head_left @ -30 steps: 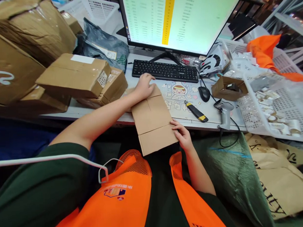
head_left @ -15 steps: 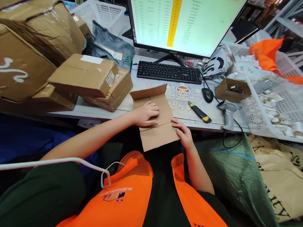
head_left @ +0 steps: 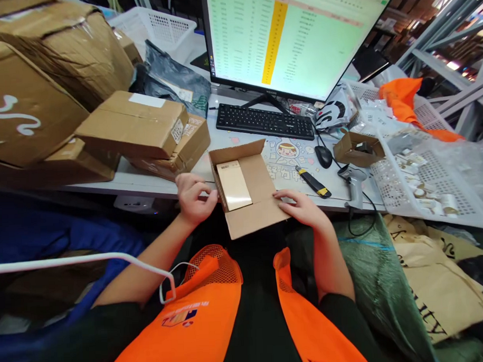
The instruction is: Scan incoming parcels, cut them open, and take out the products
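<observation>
An open cardboard box (head_left: pixel 261 176) sits at the table's front edge, partly overhanging it. Its far flap stands up, and the near flap extends towards me. Inside, along its left side, lies a slim cream-coloured box (head_left: pixel 234 185) with a glossy reflection. At the cardboard box's left edge, my left hand (head_left: pixel 195 198) is closed, fingers curled and thumb against the cardboard. My right hand (head_left: pixel 301 206) grips the right edge, with fingers over the rim and the thumb lower down.
Brown cartons (head_left: pixel 132 124) are stacked on the left. Behind stand a keyboard (head_left: pixel 263 121) and a monitor (head_left: pixel 288 42). To the right lie a mouse (head_left: pixel 323 156), a utility knife (head_left: pixel 313 182), a barcode scanner (head_left: pixel 355 187) and a white basket (head_left: pixel 424 190) of small items.
My left hand has moved from the middle of the cardboard to its left edge. The cream-coloured box inside has come into view. My right hand stays at the right edge.
</observation>
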### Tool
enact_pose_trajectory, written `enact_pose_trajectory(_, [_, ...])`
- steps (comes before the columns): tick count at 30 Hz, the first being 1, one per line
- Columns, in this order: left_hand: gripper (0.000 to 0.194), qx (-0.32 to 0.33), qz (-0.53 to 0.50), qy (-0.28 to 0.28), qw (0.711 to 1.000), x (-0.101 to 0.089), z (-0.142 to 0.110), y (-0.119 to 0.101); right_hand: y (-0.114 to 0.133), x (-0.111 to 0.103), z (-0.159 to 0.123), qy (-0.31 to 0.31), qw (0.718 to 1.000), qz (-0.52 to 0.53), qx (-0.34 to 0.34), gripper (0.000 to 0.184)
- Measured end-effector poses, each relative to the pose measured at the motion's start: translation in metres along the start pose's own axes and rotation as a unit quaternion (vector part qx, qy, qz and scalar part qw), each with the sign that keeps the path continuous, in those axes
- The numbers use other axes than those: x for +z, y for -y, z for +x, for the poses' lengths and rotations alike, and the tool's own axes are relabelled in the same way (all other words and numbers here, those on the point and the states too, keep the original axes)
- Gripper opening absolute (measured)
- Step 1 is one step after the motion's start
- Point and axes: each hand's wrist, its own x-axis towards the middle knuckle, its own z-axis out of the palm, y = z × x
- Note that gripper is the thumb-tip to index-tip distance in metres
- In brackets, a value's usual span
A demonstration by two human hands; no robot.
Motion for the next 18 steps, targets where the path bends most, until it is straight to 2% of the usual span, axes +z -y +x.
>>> enact_pose_trajectory(2, [0.028, -0.089, -0.050, 0.012, 0.995, 0.003, -0.024, -0.009, 0.021, -0.010, 0.024, 0.002, 0.992, -0.125, -0.015, 0.030])
enact_pose_trajectory(3, [0.030, -0.137, -0.095, 0.025, 0.986, 0.006, -0.035, -0.013, 0.030, -0.011, 0.040, 0.018, 0.984, -0.173, -0.027, 0.037])
enact_pose_trajectory(5, [0.061, -0.216, -0.190, 0.061, 0.956, 0.012, -0.051, -0.019, 0.042, -0.008, 0.074, 0.088, 0.970, -0.226, -0.032, 0.054])
enact_pose_trajectory(7, [0.102, -0.270, -0.252, 0.108, 0.923, 0.017, -0.060, -0.021, 0.048, 0.005, 0.104, 0.144, 0.958, -0.248, 0.014, 0.069])
enact_pose_trajectory(9, [0.123, -0.331, -0.277, 0.157, 0.888, 0.020, -0.060, -0.021, 0.052, 0.023, 0.121, 0.133, 0.949, -0.272, 0.085, 0.080])
enact_pose_trajectory(11, [0.123, -0.371, -0.273, 0.188, 0.867, 0.021, -0.057, -0.020, 0.058, 0.043, 0.125, 0.090, 0.942, -0.300, 0.120, 0.080])
enact_pose_trajectory(14, [0.111, -0.370, -0.249, 0.186, 0.876, 0.026, -0.054, -0.023, 0.066, 0.059, 0.114, 0.055, 0.940, -0.322, 0.099, 0.062])
enact_pose_trajectory(16, [0.103, -0.365, -0.234, 0.164, 0.886, 0.032, -0.058, -0.027, 0.066, 0.056, 0.106, 0.038, 0.947, -0.308, 0.084, 0.056])
enact_pose_trajectory(18, [0.098, -0.368, -0.221, 0.142, 0.892, 0.038, -0.065, -0.032, 0.057, 0.041, 0.101, 0.010, 0.963, -0.261, 0.073, 0.059])
